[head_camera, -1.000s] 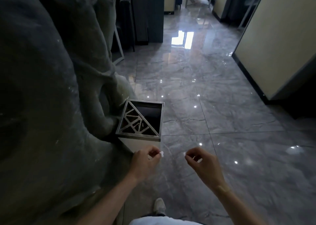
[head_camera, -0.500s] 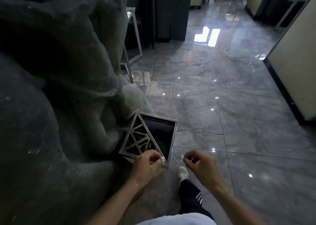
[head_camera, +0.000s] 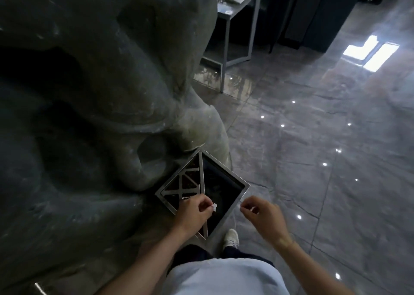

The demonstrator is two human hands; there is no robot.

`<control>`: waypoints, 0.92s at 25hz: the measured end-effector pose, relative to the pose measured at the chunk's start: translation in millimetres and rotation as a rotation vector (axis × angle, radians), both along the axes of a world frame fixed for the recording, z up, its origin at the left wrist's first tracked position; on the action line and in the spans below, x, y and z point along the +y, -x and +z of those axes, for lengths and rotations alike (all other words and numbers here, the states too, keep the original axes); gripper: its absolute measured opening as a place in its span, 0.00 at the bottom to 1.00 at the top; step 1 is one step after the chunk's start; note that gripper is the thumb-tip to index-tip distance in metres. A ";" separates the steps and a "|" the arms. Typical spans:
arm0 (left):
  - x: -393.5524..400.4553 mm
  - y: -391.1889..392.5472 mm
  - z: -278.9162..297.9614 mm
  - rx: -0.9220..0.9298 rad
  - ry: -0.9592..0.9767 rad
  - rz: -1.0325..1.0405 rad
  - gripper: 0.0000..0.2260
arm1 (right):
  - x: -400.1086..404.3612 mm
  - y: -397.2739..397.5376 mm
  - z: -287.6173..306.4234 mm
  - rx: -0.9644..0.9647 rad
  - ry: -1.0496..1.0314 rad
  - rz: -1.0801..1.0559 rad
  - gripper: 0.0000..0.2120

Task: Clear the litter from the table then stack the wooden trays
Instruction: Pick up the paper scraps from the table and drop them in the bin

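Note:
A square metal litter bin (head_camera: 243, 185) stands on the floor against a large dark rock sculpture; half its top is a triangular grille, half a dark opening. My left hand (head_camera: 195, 211) hovers over the bin's near side, fingers pinched on a small white scrap of litter (head_camera: 214, 207) above the opening. Just right of the bin's rim, my right hand (head_camera: 264, 214) is pinched on another small white scrap (head_camera: 252, 209), mostly hidden by the fingers. No wooden trays or table with litter are in view.
The rock sculpture (head_camera: 89, 115) fills the left half of the view. A metal-framed side table (head_camera: 237, 10) stands behind it. Glossy grey tiled floor (head_camera: 324, 160) stretches to the right. My white shoe (head_camera: 231, 238) is just below the bin.
I have stepped closer; the bin now lies directly under my hands. My left hand has moved from beside the bin to over its opening. Both hands still pinch their scraps.

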State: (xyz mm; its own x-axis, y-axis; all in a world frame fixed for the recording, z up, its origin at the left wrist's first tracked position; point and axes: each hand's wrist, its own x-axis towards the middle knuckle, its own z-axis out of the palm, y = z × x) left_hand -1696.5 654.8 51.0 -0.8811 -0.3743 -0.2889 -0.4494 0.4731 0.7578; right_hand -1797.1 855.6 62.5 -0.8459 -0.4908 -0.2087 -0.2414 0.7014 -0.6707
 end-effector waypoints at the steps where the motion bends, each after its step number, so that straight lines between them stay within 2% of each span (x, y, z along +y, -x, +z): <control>1: 0.3 2.8 -4.4 -0.024 0.000 0.019 0.03 | -1.9 8.1 -4.4 0.004 -0.036 0.044 0.02; 6: -3.7 12.0 -30.4 -0.211 0.015 0.117 0.04 | -21.8 34.8 -26.3 -0.015 -0.191 0.174 0.02; 10: -4.9 21.9 -50.3 -0.359 0.036 0.115 0.05 | -46.1 38.3 -47.1 -0.060 -0.310 0.221 0.04; 16: -3.1 37.2 -69.9 -0.411 0.067 0.111 0.07 | -58.8 37.9 -75.0 -0.112 -0.455 0.211 0.07; 23: -1.1 54.4 -87.5 -0.452 0.083 0.219 0.05 | -80.9 39.4 -94.3 -0.101 -0.412 0.161 0.03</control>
State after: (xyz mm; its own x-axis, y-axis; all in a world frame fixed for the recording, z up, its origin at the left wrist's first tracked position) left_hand -1750.8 653.7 -36.5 -0.5728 -0.5740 -0.5851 -0.8193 0.3811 0.4283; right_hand -1836.5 774.7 -31.8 -0.7312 -0.4729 -0.4916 -0.3172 0.8737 -0.3688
